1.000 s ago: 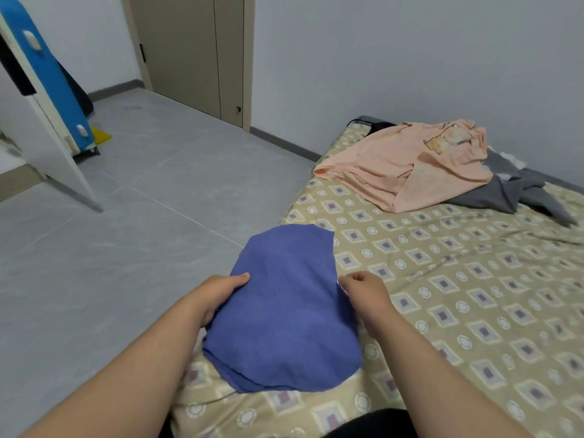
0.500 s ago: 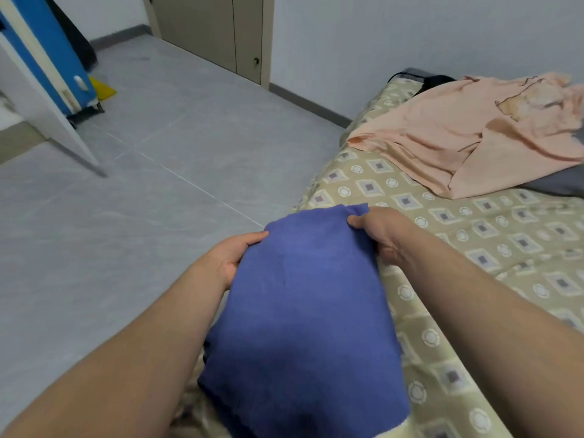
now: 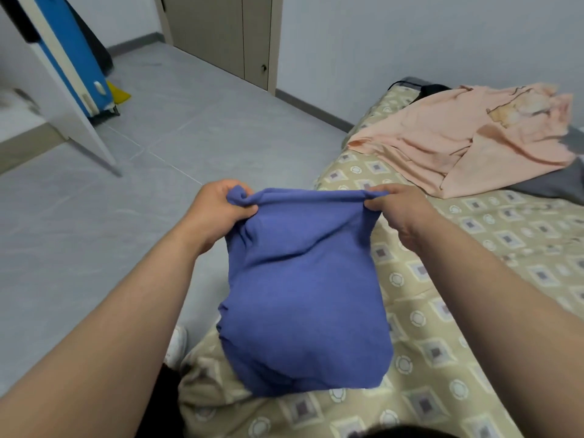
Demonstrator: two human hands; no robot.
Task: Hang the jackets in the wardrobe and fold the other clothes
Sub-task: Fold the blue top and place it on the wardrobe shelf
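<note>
Head view: folded blue knit garment (image 3: 303,289) lifted at the near edge of a bed (image 3: 474,279) with beige diamond-patterned cover, lower end resting on the cover. Left hand (image 3: 218,213) grips the top left corner, fingers curled into bunched cloth. Right hand (image 3: 399,207) pinches the top right corner. Crumpled peach shirt (image 3: 467,137) lies far right on the bed, over grey cloth (image 3: 550,184).

The soft knitted garment (image 3: 303,289) before me was a plain periwinkle blue, the bed sheet (image 3: 436,358) beige with a repeating print of grey-centred squares and white rings, the crumpled loose shirt (image 3: 458,143) peach with a tan cartoon print, and the tiled floor (image 3: 94,248) pale grey.
</note>
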